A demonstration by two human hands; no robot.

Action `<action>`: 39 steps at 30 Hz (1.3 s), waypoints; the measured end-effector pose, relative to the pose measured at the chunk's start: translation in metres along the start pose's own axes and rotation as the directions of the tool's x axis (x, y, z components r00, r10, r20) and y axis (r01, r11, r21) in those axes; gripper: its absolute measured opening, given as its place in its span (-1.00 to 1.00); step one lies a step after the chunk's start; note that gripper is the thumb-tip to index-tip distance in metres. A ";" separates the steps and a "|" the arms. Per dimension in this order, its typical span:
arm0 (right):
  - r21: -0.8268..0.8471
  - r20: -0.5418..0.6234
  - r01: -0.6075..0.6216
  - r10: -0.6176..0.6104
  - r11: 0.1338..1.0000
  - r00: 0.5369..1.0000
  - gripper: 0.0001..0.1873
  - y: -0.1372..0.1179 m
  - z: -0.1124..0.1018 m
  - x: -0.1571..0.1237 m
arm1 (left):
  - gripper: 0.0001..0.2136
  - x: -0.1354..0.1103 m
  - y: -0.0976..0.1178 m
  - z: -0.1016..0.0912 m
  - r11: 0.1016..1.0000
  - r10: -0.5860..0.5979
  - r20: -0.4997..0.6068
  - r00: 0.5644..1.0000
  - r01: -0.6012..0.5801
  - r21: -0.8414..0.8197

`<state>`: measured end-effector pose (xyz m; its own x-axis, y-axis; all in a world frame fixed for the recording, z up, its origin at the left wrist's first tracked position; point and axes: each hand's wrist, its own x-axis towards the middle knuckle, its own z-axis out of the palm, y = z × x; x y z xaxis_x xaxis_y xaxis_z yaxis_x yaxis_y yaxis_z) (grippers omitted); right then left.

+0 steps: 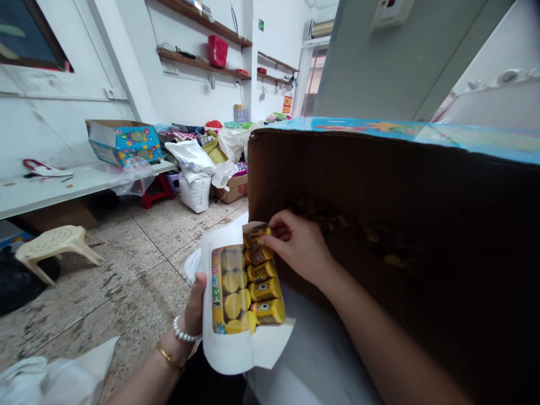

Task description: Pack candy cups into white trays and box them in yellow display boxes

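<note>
My left hand (197, 306) grips the near left side of a small white display box (228, 354) with a clear window in its face. Rows of small yellow-lidded jars (264, 291) fill the box, which is open on its right side with the flaps folded out. At the top of that open side, my right hand (297, 242) pinches a small yellow jar (256, 235) between thumb and fingers. The jar sits at the end of the row. Behind my right hand, more small jars (393, 260) lie in the dark inside of a large carton.
The large carton (287, 163) lies open toward me on the right. A cream plastic stool (59, 247) stands on the floor at left, near a white table (84, 185) bearing a blue printed box (137, 143). White sacks (194, 180) stand farther back.
</note>
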<state>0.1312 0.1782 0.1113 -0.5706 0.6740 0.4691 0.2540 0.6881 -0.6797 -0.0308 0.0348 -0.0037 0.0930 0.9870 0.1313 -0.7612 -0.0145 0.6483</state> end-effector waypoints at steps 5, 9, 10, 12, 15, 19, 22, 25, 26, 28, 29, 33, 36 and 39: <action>-0.124 0.066 0.131 -0.124 0.984 0.990 -0.76 -0.007 0.002 -0.003 | -0.41 0.000 -0.001 0.004 0.998 0.051 -0.025 0.998 -0.053 -0.044; -0.203 -0.096 0.032 -0.052 0.979 0.994 -0.59 -0.005 0.016 -0.007 | -0.41 0.001 -0.001 0.009 0.996 0.050 -0.020 0.999 -0.051 -0.073; -0.235 -0.111 0.018 -0.046 0.972 0.993 -0.63 -0.003 0.022 -0.008 | -0.42 0.001 -0.001 0.009 0.995 0.050 -0.022 0.999 -0.051 -0.082; -0.249 -0.094 -0.016 -0.008 0.968 0.996 -0.71 0.002 0.032 -0.009 | -0.44 0.002 -0.001 0.009 0.994 0.057 -0.020 0.998 -0.059 -0.090; -0.142 -0.079 -0.056 0.045 0.988 0.996 -0.76 0.008 0.039 -0.009 | -0.47 0.001 -0.001 0.006 0.994 0.066 -0.015 0.998 -0.067 -0.092; -0.023 -0.166 -0.082 0.077 0.996 0.983 -0.77 0.012 0.039 -0.006 | -0.54 -0.002 0.001 -0.002 0.994 0.077 -0.043 0.996 -0.080 -0.077; 0.082 -0.141 -0.172 0.183 0.982 0.973 -0.73 0.019 0.040 0.000 | -0.72 -0.003 0.005 -0.004 0.995 0.099 -0.009 0.995 -0.099 -0.015; 0.187 0.014 -0.281 0.283 0.941 0.959 -0.66 0.029 0.043 0.005 | -0.79 -0.001 0.008 -0.001 0.993 0.120 -0.013 0.993 -0.120 0.017; 0.201 0.067 -0.304 0.297 0.931 0.953 -0.63 0.030 0.044 0.005 | -0.79 0.000 0.008 0.001 0.992 0.125 -0.035 0.992 -0.124 0.016; 0.190 0.171 -0.309 0.279 0.932 0.945 -0.57 0.031 0.045 0.005 | -0.80 0.002 0.008 0.000 0.992 0.127 -0.095 0.987 -0.126 0.015; 0.176 0.217 -0.306 0.266 0.936 0.939 -0.55 0.029 0.045 0.005 | -0.82 0.002 0.007 -0.001 0.992 0.127 -0.132 0.983 -0.126 0.015; 0.102 0.317 -0.274 0.230 0.956 0.920 -0.51 0.021 0.037 0.004 | -0.83 -0.004 0.005 -0.024 0.998 0.060 -0.207 0.976 -0.065 -0.014; -0.141 0.277 -0.216 0.248 0.966 0.929 -0.39 0.023 0.009 0.008 | -0.79 -0.010 0.005 -0.046 0.997 -0.044 -0.198 0.979 0.029 -0.078; -0.560 0.011 -0.319 0.392 0.764 0.920 -0.39 0.035 -0.047 0.006 | -0.75 -0.010 0.005 -0.051 0.992 -0.081 -0.184 0.980 0.062 -0.106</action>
<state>0.1739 0.2191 0.1166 -0.4341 0.8867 0.1592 0.8137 0.4617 -0.3532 -0.0680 0.0327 -0.0401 0.0344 0.9975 -0.0622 -0.8176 0.0639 0.5722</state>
